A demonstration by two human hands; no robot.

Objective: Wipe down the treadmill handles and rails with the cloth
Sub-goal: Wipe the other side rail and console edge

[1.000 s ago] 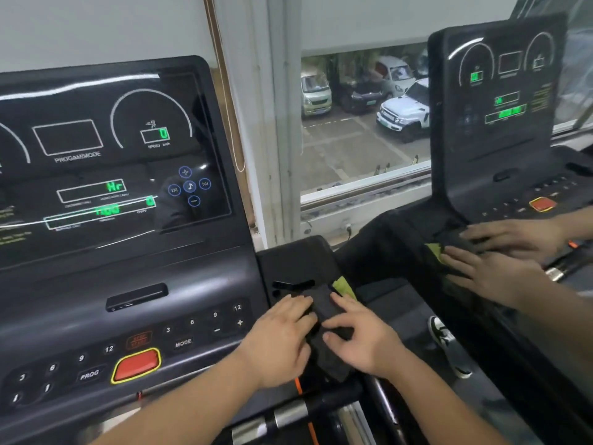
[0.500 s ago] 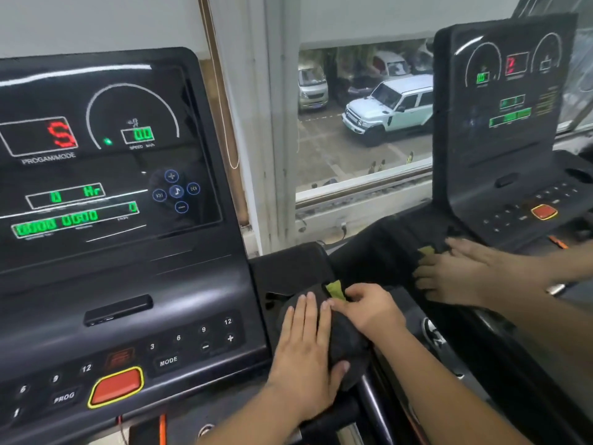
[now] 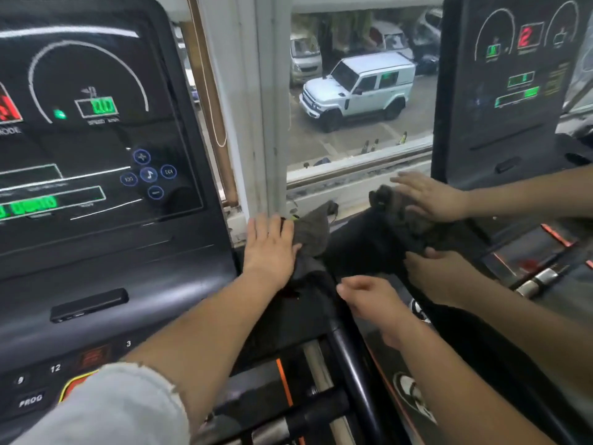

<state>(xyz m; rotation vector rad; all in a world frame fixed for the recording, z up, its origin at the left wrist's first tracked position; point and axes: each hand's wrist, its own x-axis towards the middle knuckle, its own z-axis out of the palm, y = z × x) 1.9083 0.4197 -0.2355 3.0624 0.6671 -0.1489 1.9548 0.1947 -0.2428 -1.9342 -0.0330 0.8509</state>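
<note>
Left hand (image 3: 271, 248) down flat, grip spread, pressing the cloth (image 3: 313, 234) onto the black housing just right of the console (image 3: 106, 239), at its far corner. Right hand (image 3: 369, 298) hovers nearer, also right of the console, grip loose, holding nothing. Wiping stroke underway, I'd judge; next calls for dragging the cloth back along the rail (image 3: 353, 364), pressure steady

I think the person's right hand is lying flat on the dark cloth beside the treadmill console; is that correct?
Not quite. It is the left hand that lies flat on the dark cloth beside the treadmill console. The right hand is lower down, with loose fingers that hold nothing. The head view shows this.
</note>
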